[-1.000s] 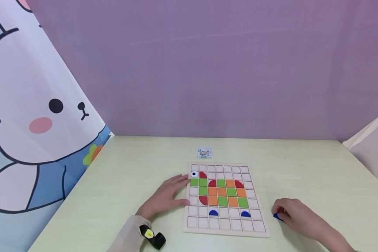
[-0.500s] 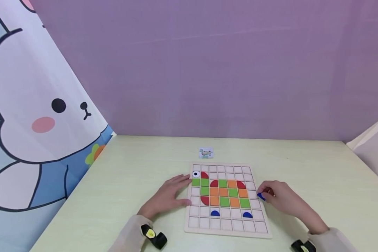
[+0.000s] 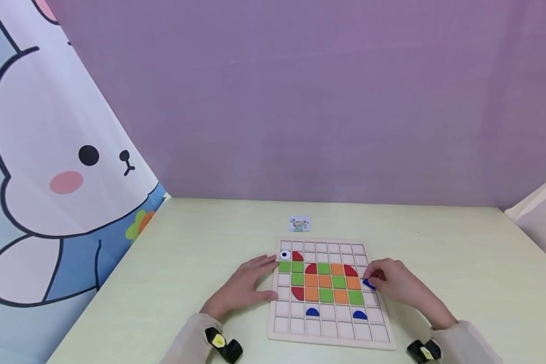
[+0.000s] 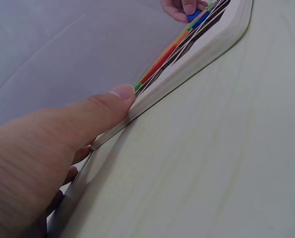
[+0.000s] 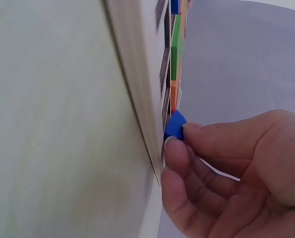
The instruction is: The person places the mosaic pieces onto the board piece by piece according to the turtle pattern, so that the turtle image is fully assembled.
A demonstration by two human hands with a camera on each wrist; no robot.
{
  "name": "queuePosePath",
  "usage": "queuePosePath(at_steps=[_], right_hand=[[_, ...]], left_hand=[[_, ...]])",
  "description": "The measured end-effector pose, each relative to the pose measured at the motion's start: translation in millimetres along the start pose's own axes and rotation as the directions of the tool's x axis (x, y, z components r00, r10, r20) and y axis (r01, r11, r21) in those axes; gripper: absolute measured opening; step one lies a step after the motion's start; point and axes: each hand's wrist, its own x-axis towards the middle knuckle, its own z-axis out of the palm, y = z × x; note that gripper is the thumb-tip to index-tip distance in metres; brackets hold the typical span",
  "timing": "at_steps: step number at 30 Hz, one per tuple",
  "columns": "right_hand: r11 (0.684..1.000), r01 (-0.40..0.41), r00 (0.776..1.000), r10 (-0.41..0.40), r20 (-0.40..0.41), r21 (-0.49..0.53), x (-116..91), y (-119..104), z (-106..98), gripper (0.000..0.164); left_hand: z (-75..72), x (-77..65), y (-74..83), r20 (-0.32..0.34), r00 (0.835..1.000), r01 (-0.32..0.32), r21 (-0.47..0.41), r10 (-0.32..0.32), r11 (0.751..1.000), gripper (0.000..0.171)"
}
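A wooden grid board (image 3: 332,343) lies on the table with coloured tiles set in its cells. Orange and green squares, red quarter rounds and two blue half rounds (image 3: 312,312) make a pattern, with a round eye tile (image 3: 284,255) at upper left. My right hand (image 3: 398,283) pinches a small blue tile (image 5: 175,125) between thumb and fingertips, close over the cells along the board's right side. On the opposite side my left hand (image 3: 242,285) lies with fingers extended, thumb and fingertips at the board's edge; the left wrist view shows the thumb (image 4: 110,106) on the rim.
Behind the board lies a small printed card (image 3: 300,224). A purple wall (image 3: 327,111) rises at the table's far edge, and a cartoon-printed cloth (image 3: 50,202) hangs at left. Black straps with cameras (image 3: 225,345) sit on both wrists.
My right hand has brought the blue tile leftward and away from me, from the table beside the board to over its right column. The left hand stays at the board's edge.
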Motion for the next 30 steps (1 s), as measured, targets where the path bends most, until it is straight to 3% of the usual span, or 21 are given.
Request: queuePosePath(at_steps=[30], right_hand=[[0.997,-0.075,0.997,0.075,0.023,-0.014,0.5,-7.2,-0.2,0.01]], left_hand=[[-1.1,-1.9,1.3,0.004,1.0,0.008,-0.01,-0.008,1.0,0.079]])
